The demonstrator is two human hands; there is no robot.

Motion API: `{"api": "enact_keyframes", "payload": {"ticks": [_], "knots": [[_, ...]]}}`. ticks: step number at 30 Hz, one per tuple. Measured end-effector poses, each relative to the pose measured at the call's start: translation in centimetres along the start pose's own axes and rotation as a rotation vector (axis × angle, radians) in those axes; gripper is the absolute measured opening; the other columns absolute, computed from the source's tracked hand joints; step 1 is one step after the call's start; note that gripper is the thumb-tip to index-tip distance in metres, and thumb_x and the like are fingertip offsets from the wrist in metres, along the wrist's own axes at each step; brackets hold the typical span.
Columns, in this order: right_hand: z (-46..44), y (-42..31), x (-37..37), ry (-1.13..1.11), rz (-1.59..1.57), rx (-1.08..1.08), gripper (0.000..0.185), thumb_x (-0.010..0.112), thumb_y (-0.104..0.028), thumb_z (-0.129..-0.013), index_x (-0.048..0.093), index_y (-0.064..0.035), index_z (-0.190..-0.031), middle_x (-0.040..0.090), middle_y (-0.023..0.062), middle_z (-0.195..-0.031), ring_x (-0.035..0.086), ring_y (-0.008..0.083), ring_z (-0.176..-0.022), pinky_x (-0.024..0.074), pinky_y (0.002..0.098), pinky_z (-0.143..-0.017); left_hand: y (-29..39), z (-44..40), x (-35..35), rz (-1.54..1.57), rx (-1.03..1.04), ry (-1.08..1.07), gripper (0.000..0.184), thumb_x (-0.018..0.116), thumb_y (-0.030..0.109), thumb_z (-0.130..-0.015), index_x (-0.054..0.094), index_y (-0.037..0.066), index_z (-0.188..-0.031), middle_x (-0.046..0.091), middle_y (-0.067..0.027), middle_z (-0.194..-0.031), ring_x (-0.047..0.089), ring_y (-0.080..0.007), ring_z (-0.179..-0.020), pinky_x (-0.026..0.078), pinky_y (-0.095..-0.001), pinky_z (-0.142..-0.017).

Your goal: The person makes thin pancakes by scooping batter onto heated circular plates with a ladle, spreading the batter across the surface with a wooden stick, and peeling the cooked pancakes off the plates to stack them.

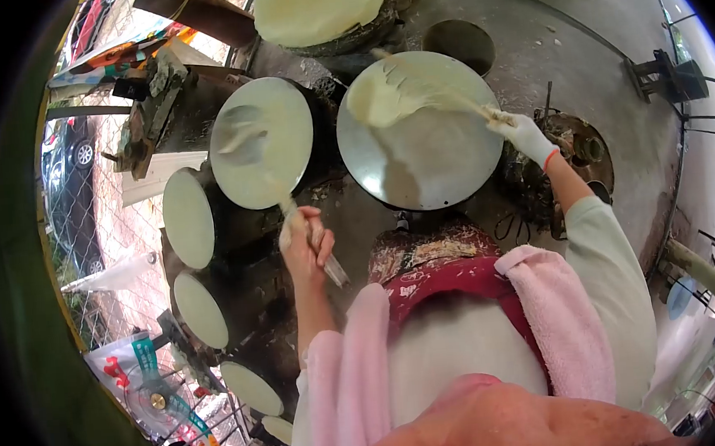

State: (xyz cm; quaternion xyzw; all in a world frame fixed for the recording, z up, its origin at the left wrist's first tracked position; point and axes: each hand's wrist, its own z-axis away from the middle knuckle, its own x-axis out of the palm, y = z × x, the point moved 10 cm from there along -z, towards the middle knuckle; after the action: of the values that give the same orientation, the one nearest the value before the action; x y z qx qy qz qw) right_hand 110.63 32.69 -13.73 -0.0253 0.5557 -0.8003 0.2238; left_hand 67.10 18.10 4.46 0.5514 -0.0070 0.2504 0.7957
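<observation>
My right hand (522,131), in a white glove, grips the handle of a spreading tool (477,108) at the right edge of a round metal griddle (408,174). Pale batter (394,92) covers the griddle's upper part; the tool's far end is blurred over it. My bare left hand (303,242) is closed around a flat, batter-smeared stick (334,270). The stick's upper end reaches the near edge of a second round griddle (295,157), which is coated with a pale sheet. A blurred grey shape lies on that sheet, and I cannot make out what it is.
Another griddle with a pale sheet (322,10) stands at the top. More coated griddles (188,218), (201,310), (251,388) curve down the left side. A dark round tub (459,46) sits behind the middle griddle. At right is a cluttered round tray (601,152). A wire fence (114,240) runs along the left.
</observation>
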Motion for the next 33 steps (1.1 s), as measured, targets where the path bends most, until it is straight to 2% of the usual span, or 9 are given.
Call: {"api": "enact_keyframes", "payload": {"ticks": [5,13,17,25,27,28,30,32,33], "knots": [[0.0,1.6,5.5,-0.27,0.016,0.111,0.055,0.069,-0.029,-0.09,0.057,-0.0001,-0.135,0.061,0.011,-0.134,0.055,0.0136,-0.119,0.0395,0.027,-0.103,-4.4,-0.3,0.4,0.0,-0.293,-0.03,0.027,0.048,0.024,-0.103,0.055,-0.001,-0.096,0.037,0.0017,-0.057,0.026,-0.0067,-0.034,0.023,-0.0247,-0.04],[-4.7,1.1,-0.5,-0.151,0.121,0.092,0.052,0.069,-0.028,-0.089,0.059,-0.002,-0.133,0.063,0.0102,-0.132,0.058,0.0146,-0.118,0.0398,0.0283,-0.105,-5.8,1.2,-5.2,-0.15,-0.203,0.097,0.025,0.047,0.022,-0.103,0.056,0.0,-0.095,0.04,0.0003,-0.058,0.03,-0.0082,-0.035,0.021,-0.0251,-0.036],[0.4,-2.6,4.9,-0.434,0.155,0.257,0.052,0.069,-0.025,-0.09,0.058,-0.0019,-0.135,0.062,0.0086,-0.133,0.058,0.0136,-0.112,0.043,0.0259,-0.097,-6.5,3.4,-7.6,-0.277,-0.222,0.163,0.026,0.047,0.024,-0.103,0.055,0.0,-0.095,0.04,0.0008,-0.059,0.031,-0.0078,-0.036,0.022,-0.0248,-0.037],[-5.0,-3.1,0.0,-0.218,0.258,-0.011,0.056,0.069,-0.028,-0.089,0.056,0.0015,-0.135,0.067,0.0125,-0.125,0.06,0.0135,-0.111,0.0437,0.0277,-0.1,-7.2,3.6,-9.7,-0.431,-0.236,0.235,0.021,0.05,0.021,-0.101,0.052,0.002,-0.091,0.041,-0.001,-0.058,0.035,-0.0109,-0.035,0.023,-0.0273,-0.034],[-5.0,-3.2,2.5,-0.361,0.322,-0.041,0.055,0.067,-0.03,-0.09,0.057,0.0005,-0.134,0.065,0.0113,-0.128,0.059,0.0138,-0.113,0.0423,0.027,-0.101,-8.0,1.8,-9.9,-0.494,-0.228,0.236,0.021,0.053,0.022,-0.1,0.052,0.003,-0.09,0.041,-0.0009,-0.058,0.036,-0.0104,-0.035,0.024,-0.0271,-0.034],[-3.7,-3.9,4.4,-0.446,0.284,-0.021,0.053,0.068,-0.026,-0.09,0.057,0.0009,-0.134,0.064,0.0099,-0.13,0.057,0.0132,-0.115,0.0412,0.0268,-0.102,-8.1,0.7,-10.0,-0.564,-0.231,0.196,0.023,0.056,0.022,-0.097,0.053,0.0,-0.089,0.048,-0.0066,-0.062,0.046,-0.0194,-0.039,0.034,-0.0313,-0.037],[-2.2,-2.3,5.1,-0.55,0.255,0.027,0.051,0.069,-0.021,-0.089,0.058,0.0016,-0.133,0.062,0.0092,-0.134,0.054,0.0142,-0.122,0.0384,0.0272,-0.105,-10.0,-2.3,-11.7,-0.936,0.066,0.095,0.024,0.057,0.021,-0.097,0.054,-0.002,-0.09,0.053,-0.0128,-0.069,0.053,-0.0286,-0.048,0.041,-0.036,-0.043],[-0.5,-1.5,3.7,-0.57,0.257,0.019,0.05,0.07,-0.017,-0.088,0.057,0.0017,-0.133,0.059,0.01,-0.138,0.052,0.0162,-0.126,0.0362,0.028,-0.109,-9.1,-2.2,-5.4,-1.796,0.875,-0.147,0.024,0.056,0.019,-0.096,0.052,-0.004,-0.091,0.059,-0.0244,-0.087,0.061,-0.0428,-0.068,0.051,-0.0451,-0.059],[0.5,-2.7,2.8,-0.574,0.249,-0.013,0.051,0.071,-0.015,-0.087,0.057,0.0016,-0.133,0.058,0.0101,-0.139,0.052,0.0165,-0.127,0.0356,0.0283,-0.109,-8.7,-3.6,-4.7,-1.764,0.727,-0.099,0.025,0.055,0.019,-0.097,0.051,-0.004,-0.091,0.06,-0.0246,-0.085,0.062,-0.0421,-0.069,0.052,-0.0447,-0.059]]}}
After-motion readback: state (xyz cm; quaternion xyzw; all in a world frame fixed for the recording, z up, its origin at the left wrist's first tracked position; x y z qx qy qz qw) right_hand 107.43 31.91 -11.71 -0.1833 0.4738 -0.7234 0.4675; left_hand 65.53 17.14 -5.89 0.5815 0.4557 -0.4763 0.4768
